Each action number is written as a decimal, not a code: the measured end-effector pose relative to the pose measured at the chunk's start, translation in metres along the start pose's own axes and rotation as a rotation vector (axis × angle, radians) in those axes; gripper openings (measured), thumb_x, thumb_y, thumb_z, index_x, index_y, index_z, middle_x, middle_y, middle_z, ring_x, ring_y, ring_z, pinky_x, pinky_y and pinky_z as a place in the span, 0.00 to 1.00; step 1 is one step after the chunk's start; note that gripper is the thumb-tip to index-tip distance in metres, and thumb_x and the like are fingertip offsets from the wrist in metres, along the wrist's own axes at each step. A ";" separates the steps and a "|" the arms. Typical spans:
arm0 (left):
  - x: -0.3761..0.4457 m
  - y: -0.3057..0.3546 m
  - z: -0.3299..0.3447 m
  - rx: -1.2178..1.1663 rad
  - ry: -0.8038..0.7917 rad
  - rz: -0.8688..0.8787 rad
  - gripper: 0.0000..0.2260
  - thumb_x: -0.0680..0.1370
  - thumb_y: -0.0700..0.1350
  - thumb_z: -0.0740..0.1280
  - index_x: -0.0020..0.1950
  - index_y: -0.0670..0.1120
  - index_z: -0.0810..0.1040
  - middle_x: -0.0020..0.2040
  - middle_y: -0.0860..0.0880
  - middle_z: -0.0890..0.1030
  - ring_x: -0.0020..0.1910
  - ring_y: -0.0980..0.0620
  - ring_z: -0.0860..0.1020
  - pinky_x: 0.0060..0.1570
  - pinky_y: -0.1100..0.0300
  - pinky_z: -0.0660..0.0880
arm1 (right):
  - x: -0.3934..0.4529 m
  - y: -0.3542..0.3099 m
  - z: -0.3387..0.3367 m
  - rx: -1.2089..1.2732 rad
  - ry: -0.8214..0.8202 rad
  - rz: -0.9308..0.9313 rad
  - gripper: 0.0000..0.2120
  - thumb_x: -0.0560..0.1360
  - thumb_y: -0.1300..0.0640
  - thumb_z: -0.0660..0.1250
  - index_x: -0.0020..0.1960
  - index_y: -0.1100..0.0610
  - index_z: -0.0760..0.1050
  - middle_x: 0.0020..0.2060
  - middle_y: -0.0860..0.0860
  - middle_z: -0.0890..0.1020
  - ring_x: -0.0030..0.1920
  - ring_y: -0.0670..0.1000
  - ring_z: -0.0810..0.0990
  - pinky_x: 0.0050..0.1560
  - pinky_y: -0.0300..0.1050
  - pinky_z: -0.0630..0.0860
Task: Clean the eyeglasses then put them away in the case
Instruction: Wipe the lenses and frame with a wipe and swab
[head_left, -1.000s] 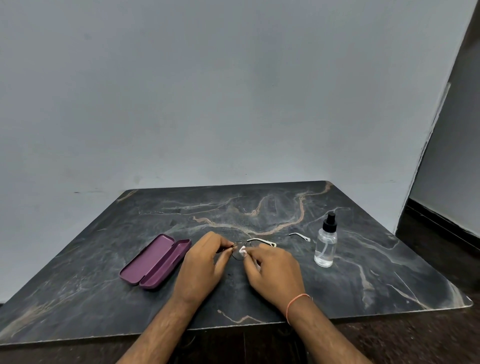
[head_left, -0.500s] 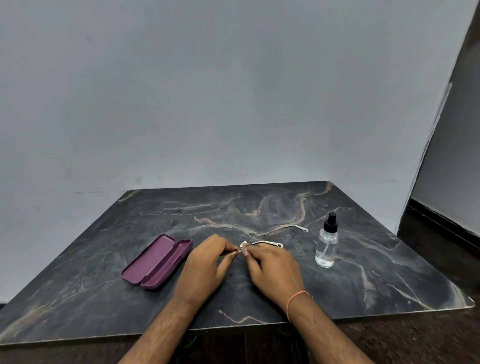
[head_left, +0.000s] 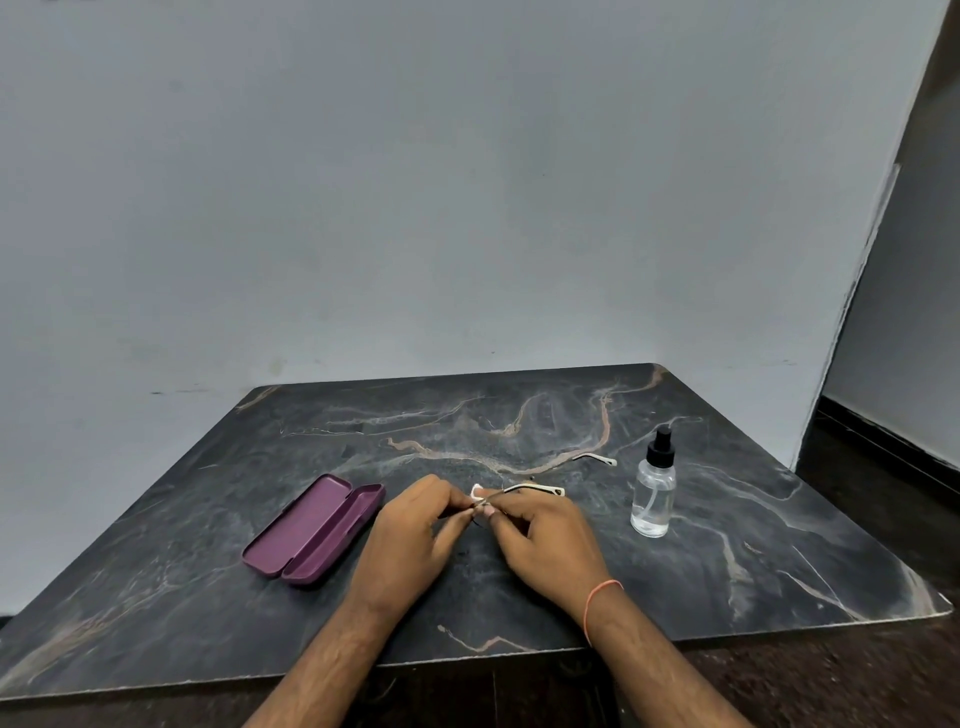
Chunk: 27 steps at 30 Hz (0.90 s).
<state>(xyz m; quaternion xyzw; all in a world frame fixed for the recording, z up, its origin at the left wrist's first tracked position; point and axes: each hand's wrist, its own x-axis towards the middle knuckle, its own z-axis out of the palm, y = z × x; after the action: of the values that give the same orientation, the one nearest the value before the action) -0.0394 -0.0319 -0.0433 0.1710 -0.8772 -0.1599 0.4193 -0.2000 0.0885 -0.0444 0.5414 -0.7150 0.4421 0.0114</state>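
Eyeglasses (head_left: 519, 493), head view: thin-framed pair held low over the table (head_left: 727, 571) between both hands, temple arms pointing away from the fingers toward the far right.

Left hand (head_left: 410, 535): fingers curled, thumb and fingertips pinching the frame at its near-left end.

Right hand (head_left: 545, 545): fingers curled, pinching at the lens area; an orange band sits on its wrist. Small white piece (head_left: 476, 491) shows just beyond the fingertips, likely a cleaning cloth or pad; too small to tell which.

Case (head_left: 314, 530): purple, hinged open and empty, lying just left of the left hand.

Spray bottle (head_left: 653, 488): clear, black pump top, upright, near and to the right of the right hand, apart from it.

Handling note, by judgement: item is light, stiff at the frame, fragile at hinges and lenses, and slippery when damp. Best held at the rim or bridge, not by a single temple arm; lenses to be touched only through the cloth. Temple arms need folding before the pair fits the case.
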 end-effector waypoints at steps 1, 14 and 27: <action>0.000 0.000 0.000 -0.001 0.000 -0.002 0.05 0.79 0.41 0.80 0.50 0.47 0.85 0.46 0.57 0.83 0.45 0.60 0.81 0.47 0.63 0.78 | 0.000 0.000 0.000 0.039 -0.016 0.005 0.12 0.79 0.44 0.67 0.58 0.39 0.86 0.55 0.31 0.87 0.56 0.36 0.84 0.57 0.43 0.82; 0.000 -0.005 0.002 -0.036 0.045 -0.032 0.07 0.78 0.41 0.81 0.50 0.50 0.86 0.46 0.61 0.83 0.47 0.63 0.82 0.47 0.66 0.79 | -0.001 -0.001 -0.003 0.019 -0.046 0.000 0.13 0.80 0.37 0.64 0.61 0.29 0.82 0.37 0.44 0.78 0.42 0.43 0.79 0.40 0.38 0.73; 0.002 -0.005 0.002 -0.059 0.132 -0.053 0.08 0.78 0.39 0.80 0.48 0.51 0.85 0.45 0.62 0.83 0.47 0.63 0.83 0.47 0.68 0.79 | -0.001 -0.004 -0.003 0.029 -0.063 -0.015 0.15 0.78 0.37 0.64 0.64 0.28 0.79 0.37 0.44 0.77 0.40 0.44 0.79 0.42 0.49 0.78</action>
<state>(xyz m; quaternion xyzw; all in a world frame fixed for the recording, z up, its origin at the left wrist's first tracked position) -0.0415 -0.0367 -0.0457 0.1918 -0.8377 -0.1852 0.4766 -0.1979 0.0917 -0.0407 0.5606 -0.7044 0.4350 -0.0157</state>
